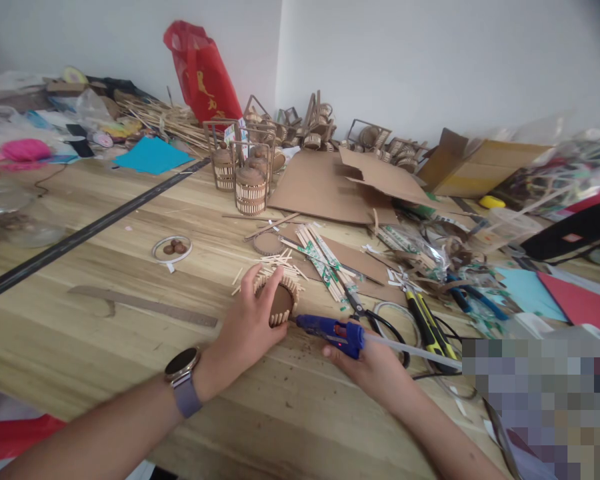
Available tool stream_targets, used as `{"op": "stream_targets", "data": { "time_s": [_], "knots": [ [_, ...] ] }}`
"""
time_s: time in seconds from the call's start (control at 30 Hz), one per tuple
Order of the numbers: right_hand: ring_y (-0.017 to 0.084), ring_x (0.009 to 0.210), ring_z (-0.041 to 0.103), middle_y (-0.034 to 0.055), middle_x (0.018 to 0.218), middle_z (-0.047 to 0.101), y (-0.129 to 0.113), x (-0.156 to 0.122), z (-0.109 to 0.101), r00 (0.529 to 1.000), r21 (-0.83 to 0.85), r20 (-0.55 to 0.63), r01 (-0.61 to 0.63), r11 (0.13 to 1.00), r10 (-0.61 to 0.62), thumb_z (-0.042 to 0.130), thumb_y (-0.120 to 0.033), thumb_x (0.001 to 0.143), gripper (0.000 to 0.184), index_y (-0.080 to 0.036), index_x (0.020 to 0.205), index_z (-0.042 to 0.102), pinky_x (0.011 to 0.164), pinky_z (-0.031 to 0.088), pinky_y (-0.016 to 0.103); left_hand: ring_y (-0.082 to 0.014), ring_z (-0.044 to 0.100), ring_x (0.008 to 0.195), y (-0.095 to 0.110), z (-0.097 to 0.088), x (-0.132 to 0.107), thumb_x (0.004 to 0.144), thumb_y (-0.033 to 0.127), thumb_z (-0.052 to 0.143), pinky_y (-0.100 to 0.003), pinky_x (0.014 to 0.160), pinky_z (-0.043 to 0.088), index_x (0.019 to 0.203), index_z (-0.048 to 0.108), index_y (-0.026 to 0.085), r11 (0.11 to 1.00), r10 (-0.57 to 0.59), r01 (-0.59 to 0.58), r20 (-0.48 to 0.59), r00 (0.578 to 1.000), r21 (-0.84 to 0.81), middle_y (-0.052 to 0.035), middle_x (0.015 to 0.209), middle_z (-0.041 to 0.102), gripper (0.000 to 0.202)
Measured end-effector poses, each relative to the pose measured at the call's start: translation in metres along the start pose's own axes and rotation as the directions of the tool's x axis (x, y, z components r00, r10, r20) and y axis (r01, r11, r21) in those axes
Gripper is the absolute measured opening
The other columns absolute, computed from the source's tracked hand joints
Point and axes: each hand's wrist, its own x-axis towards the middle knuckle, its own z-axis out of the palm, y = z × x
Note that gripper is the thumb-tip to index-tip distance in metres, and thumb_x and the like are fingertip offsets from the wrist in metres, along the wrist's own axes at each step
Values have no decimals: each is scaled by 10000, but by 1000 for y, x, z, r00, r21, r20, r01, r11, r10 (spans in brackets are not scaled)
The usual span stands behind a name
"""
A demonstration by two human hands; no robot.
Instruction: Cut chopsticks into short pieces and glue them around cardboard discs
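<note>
My left hand (253, 313), with a watch on its wrist, is closed round a small round cardboard basket (282, 303) edged with short wooden sticks. In my right hand (365, 360) is a blue hot glue gun (333, 332), a long clear glue stick (413, 350) poking out of its back. The gun's nozzle points left and sits at the basket's right side; whether it touches cannot be made out. Behind the basket lies a pile of short cut sticks (285, 265). Paper-wrapped chopsticks (325, 260) lie to the right of that pile.
Finished little baskets with handles (251, 190) stand at the back beside cardboard sheets (325, 183). Scissors (363, 310) and a yellow-black cutter (430, 327) lie right of the gun. A white ring (172, 249) surrounds several brown balls. A cardboard strip (145, 305) lies at left.
</note>
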Motion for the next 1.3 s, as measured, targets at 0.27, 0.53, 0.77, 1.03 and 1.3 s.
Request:
{"op": "stream_targets", "data": {
  "time_s": [0.27,0.53,0.77,1.03,1.3],
  "knots": [
    [249,857,667,87,928,730,0,0,0,1000,-4,12,-18,1000,18,578,-334,837,213,-194,959,682,743,522,341,-392,376,1338,0,0,-1,684,150,760,-530,995,478,1458,249,254,1000,4,-4,3,1000,-8,-179,1431,243,933],
    [258,863,673,90,932,737,6,1,5,1000,15,3,-13,1000,13,585,-367,828,241,-191,950,694,756,524,344,-399,384,1325,0,0,0,680,150,758,-528,979,490,1445,283,233,1000,4,-4,-5,1000,0,-189,1424,256,904],
    [259,848,679,95,927,736,9,0,8,1000,30,-22,-12,999,13,576,-361,830,242,-182,945,690,761,526,351,-398,386,1326,0,0,0,678,154,767,-533,994,481,1445,270,243,1000,15,-15,-9,1000,8,-181,1417,259,918],
    [272,913,658,96,997,731,3,4,-9,993,133,46,-115,984,110,575,-457,830,344,-196,1027,684,824,517,385,-401,405,1313,2,-1,0,659,142,780,-510,960,516,1441,271,257,1000,6,-6,5,1000,-17,-177,1428,243,939],
    [130,595,549,21,725,607,6,0,-50,799,323,585,-384,865,136,581,-628,809,465,-166,834,624,539,458,233,-396,394,1316,1,0,0,638,152,797,-521,962,510,1433,274,259,1000,16,-16,-5,1000,-5,-174,1410,261,958]
  ]
}}
